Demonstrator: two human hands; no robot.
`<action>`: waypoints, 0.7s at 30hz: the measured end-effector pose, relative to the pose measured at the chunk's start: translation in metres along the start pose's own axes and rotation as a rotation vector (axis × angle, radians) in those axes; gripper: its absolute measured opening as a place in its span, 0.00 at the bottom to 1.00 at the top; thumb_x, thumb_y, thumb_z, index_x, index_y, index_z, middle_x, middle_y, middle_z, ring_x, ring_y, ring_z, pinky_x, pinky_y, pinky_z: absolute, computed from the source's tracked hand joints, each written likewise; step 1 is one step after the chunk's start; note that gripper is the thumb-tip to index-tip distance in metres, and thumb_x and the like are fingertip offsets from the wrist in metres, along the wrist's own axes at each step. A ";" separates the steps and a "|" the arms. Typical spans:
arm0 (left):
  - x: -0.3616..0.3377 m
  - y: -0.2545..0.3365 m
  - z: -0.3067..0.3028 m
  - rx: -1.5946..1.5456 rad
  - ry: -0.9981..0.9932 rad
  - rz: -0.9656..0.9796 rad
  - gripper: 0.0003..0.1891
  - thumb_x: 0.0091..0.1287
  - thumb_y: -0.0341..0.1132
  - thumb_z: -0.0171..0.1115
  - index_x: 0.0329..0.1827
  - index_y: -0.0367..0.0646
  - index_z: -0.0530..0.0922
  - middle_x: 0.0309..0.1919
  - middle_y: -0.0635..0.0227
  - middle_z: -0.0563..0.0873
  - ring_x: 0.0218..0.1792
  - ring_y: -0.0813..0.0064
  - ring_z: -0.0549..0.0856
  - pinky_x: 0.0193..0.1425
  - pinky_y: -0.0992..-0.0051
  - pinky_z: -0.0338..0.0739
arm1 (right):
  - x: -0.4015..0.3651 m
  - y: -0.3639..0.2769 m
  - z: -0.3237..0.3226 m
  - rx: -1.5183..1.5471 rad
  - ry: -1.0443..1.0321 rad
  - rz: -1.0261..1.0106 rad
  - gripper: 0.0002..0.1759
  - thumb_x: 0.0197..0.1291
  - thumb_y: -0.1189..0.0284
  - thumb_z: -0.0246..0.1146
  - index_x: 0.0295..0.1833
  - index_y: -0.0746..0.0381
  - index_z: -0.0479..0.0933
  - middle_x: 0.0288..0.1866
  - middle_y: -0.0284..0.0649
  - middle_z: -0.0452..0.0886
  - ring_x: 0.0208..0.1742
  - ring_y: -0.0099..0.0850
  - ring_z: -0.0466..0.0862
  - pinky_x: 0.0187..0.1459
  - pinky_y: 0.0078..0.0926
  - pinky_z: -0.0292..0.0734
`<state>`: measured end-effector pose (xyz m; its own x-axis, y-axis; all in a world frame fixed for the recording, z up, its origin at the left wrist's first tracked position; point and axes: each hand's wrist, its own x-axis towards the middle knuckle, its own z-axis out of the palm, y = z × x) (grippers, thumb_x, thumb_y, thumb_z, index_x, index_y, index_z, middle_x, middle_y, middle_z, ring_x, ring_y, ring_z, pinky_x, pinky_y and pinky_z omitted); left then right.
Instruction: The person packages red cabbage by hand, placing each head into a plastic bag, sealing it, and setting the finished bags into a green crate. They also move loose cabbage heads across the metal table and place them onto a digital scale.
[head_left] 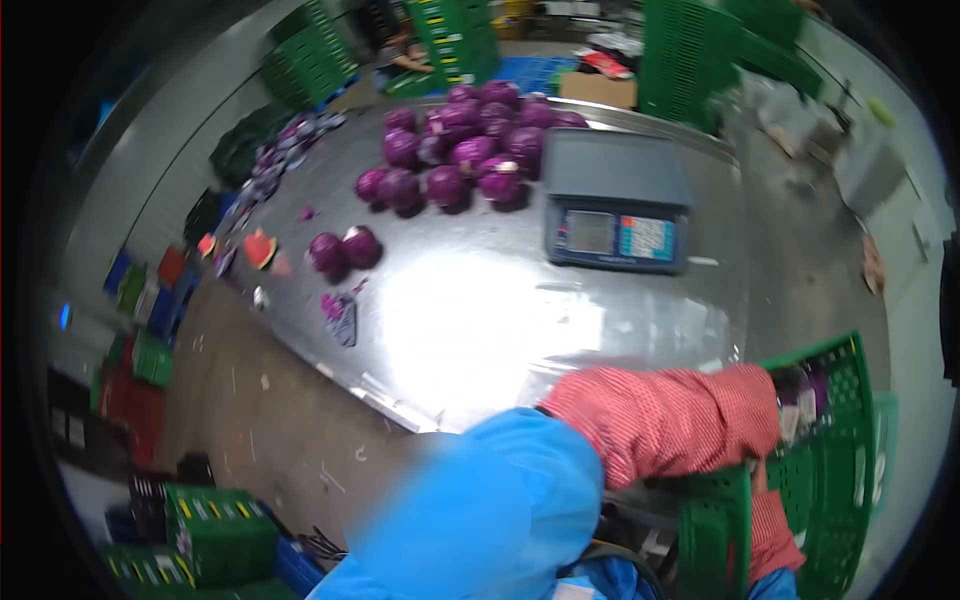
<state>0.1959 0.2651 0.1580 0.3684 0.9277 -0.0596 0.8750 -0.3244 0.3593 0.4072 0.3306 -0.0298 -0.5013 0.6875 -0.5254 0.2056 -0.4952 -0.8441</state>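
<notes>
A red checked sleeve (665, 415) on my left arm reaches right over the table's front edge to a green crate (835, 470); my left hand does not show beyond its cuff. Lower right, a second red checked sleeve covers my right arm, and only a small strip of my right hand (759, 476) shows at the crate's near side, its fingers hidden. Inside the crate are dark purple items with pale labels (802, 402). On the metal table (640, 335) stand a grey scale (615, 170) and several purple cabbages (460, 120), with two cabbages (343, 250) apart from the heap.
Leaf scraps and a dark, patterned object (342, 320) lie at the table's left. Stacked green crates (690, 60) stand behind, with others (222, 530) at lower left. At the back left, a person's arm (408, 58) shows beside crates.
</notes>
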 end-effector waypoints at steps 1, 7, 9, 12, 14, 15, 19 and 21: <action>-0.009 0.001 -0.005 -0.045 0.115 0.016 0.11 0.56 0.33 0.58 0.41 0.43 0.82 0.41 0.57 0.83 0.43 0.57 0.82 0.47 0.62 0.77 | 0.010 0.000 -0.005 -0.200 0.068 0.021 0.32 0.65 0.47 0.51 0.66 0.57 0.66 0.60 0.44 0.73 0.58 0.43 0.75 0.55 0.44 0.72; -0.162 -0.063 -0.028 -0.401 0.976 0.366 0.14 0.52 0.28 0.61 0.43 0.42 0.77 0.44 0.58 0.79 0.45 0.56 0.78 0.48 0.59 0.73 | -0.018 -0.131 0.012 -1.667 0.247 0.138 0.29 0.65 0.50 0.51 0.55 0.66 0.76 0.45 0.56 0.81 0.46 0.53 0.81 0.45 0.42 0.77; -0.239 -0.137 -0.019 -0.357 1.059 0.113 0.15 0.51 0.27 0.62 0.43 0.42 0.77 0.43 0.57 0.79 0.45 0.55 0.78 0.52 0.58 0.72 | -0.056 -0.178 0.060 -1.793 0.528 -0.327 0.24 0.67 0.56 0.51 0.44 0.68 0.77 0.38 0.61 0.79 0.39 0.56 0.80 0.38 0.49 0.72; -0.395 -0.271 0.004 -0.127 1.325 -0.468 0.24 0.55 0.30 0.66 0.57 0.40 0.73 0.51 0.55 0.78 0.54 0.54 0.76 0.61 0.58 0.68 | -0.079 -0.214 0.195 -1.394 0.564 -0.895 0.16 0.67 0.65 0.53 0.40 0.68 0.76 0.32 0.59 0.77 0.31 0.54 0.77 0.34 0.44 0.71; -0.512 -0.350 0.005 0.264 1.386 -1.055 0.29 0.56 0.33 0.68 0.61 0.37 0.70 0.55 0.51 0.75 0.57 0.52 0.73 0.64 0.58 0.65 | -0.083 -0.204 0.288 -1.246 0.380 -1.013 0.11 0.65 0.69 0.55 0.38 0.67 0.75 0.29 0.56 0.76 0.27 0.52 0.75 0.32 0.39 0.70; -0.577 -0.377 -0.009 0.253 1.358 -1.196 0.32 0.57 0.37 0.68 0.64 0.38 0.67 0.58 0.50 0.74 0.60 0.51 0.71 0.68 0.59 0.61 | -0.068 -0.184 0.324 -1.279 0.318 -1.079 0.07 0.63 0.72 0.57 0.38 0.66 0.75 0.27 0.53 0.75 0.25 0.49 0.73 0.31 0.37 0.70; -0.726 -0.462 0.001 0.226 1.489 -1.739 0.32 0.62 0.54 0.59 0.62 0.39 0.71 0.61 0.46 0.70 0.59 0.47 0.73 0.66 0.61 0.65 | -0.029 -0.134 0.487 -1.325 -0.332 -0.937 0.06 0.54 0.75 0.62 0.36 0.66 0.78 0.29 0.49 0.79 0.27 0.41 0.80 0.31 0.33 0.72; -0.779 -0.498 0.023 -0.326 1.369 -1.712 0.31 0.63 0.57 0.56 0.59 0.41 0.74 0.61 0.47 0.70 0.59 0.45 0.74 0.65 0.59 0.67 | 0.006 -0.101 0.551 -1.247 -0.511 -0.770 0.14 0.58 0.62 0.61 0.38 0.63 0.81 0.33 0.49 0.83 0.34 0.49 0.83 0.35 0.40 0.77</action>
<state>-0.5198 -0.2998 0.0039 -0.9741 -0.2206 0.0502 -0.0943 0.5975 0.7963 -0.0794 0.0918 0.1116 -0.9809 0.1831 -0.0662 0.1877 0.7988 -0.5715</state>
